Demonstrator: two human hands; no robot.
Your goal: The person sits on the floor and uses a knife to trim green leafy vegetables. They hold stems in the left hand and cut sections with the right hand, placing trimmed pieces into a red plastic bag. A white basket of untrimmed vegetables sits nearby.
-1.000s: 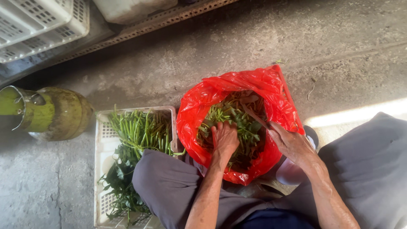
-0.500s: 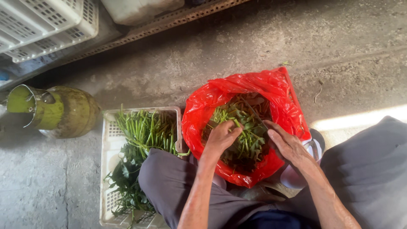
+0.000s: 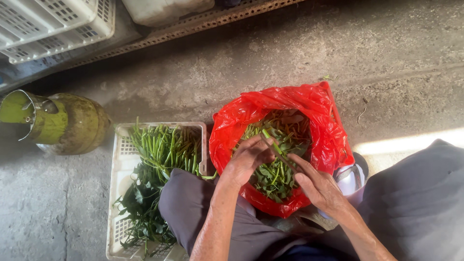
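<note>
Left hand [image 3: 249,159] fingers pinched on green stem [image 3: 273,147], right hand [image 3: 319,186] fingers loosely spread, touching it, over red bag [image 3: 319,104]

I sit mostly in soft, even shade; one strip of hard sunlight crosses the concrete floor [image 3: 401,142] on my right. The red plastic bag [image 3: 319,111] glows and shows slight glare. Focus is sharp, though straight lines bow at the edges.
</note>
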